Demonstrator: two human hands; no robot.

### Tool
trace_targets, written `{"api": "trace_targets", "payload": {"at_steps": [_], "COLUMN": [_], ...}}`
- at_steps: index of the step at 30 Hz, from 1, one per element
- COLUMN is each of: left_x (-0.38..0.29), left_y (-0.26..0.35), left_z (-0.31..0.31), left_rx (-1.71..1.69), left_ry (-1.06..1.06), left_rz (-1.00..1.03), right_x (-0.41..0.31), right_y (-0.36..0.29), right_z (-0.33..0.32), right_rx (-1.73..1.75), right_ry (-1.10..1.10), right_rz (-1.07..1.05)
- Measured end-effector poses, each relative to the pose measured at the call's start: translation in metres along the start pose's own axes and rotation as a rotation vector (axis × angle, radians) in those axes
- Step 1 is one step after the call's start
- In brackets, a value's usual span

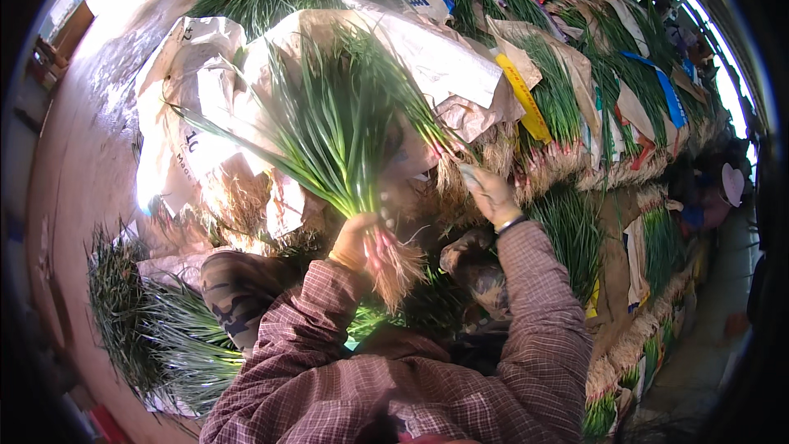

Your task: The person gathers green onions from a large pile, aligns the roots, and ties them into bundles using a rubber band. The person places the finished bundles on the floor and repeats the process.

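Observation:
My left hand (pixel 355 240) is closed around the lower stems of a large bunch of green onions (pixel 345 148), whose leaves fan up and away while pinkish bulbs and pale roots hang below the fist. Farther right, my right hand (pixel 491 194) is at the root end of a smaller bunch of green onions (pixel 425 123); blur hides whether its fingers grip them. That smaller bunch lies slanting over pale paper sacking (pixel 450 68), its leaf tips meeting those of the large bunch.
Rows of green onions (pixel 555 105) under sack pieces stretch to the right. More onion greens (pixel 185 333) lie at the lower left, near my camouflage-clad knee (pixel 237 290). A brown floor (pixel 80 197) runs along the left. A person (pixel 709 197) is at the far right.

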State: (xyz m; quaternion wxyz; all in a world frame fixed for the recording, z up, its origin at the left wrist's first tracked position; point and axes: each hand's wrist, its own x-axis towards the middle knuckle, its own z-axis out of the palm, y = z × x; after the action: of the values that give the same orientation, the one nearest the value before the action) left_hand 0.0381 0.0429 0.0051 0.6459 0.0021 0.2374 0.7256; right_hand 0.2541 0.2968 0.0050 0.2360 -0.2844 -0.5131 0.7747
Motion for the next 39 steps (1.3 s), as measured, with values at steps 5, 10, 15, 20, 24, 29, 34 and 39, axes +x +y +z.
{"api": "trace_targets", "payload": {"at_steps": [5,10,15,20,24,29,34,39], "left_x": [-0.005,-0.004,0.004,0.009,0.006,-0.002,-0.006,-0.003], "left_y": [0.021,0.042,0.027,0.006,-0.003,-0.008,-0.007,-0.006], "left_z": [0.008,0.010,0.006,-0.004,-0.004,0.006,0.016,0.016], "left_rx": [-0.033,-0.023,0.119,0.067,0.023,0.086,0.210,0.322], "left_ry": [-0.094,-0.103,-0.093,-0.104,-0.134,-0.043,0.149,0.346], "left_rz": [0.082,0.133,-0.001,-0.016,0.002,-0.028,0.080,0.111], "right_x": [0.120,0.076,-0.034,-0.059,-0.025,-0.007,-0.039,-0.086], "right_y": [0.074,0.044,-0.002,0.016,0.021,0.036,0.043,0.019], "right_z": [0.039,0.060,0.150,0.147,0.125,0.165,0.173,0.159], "right_rx": [-0.847,-1.373,-1.650,-2.016,-0.596,-0.145,-0.005,0.166], "right_ry": [0.227,0.257,0.177,-0.025,0.294,0.055,0.296,0.148], "right_rz": [-0.141,-0.222,-0.486,-0.575,0.094,0.179,0.066,-0.366]}}
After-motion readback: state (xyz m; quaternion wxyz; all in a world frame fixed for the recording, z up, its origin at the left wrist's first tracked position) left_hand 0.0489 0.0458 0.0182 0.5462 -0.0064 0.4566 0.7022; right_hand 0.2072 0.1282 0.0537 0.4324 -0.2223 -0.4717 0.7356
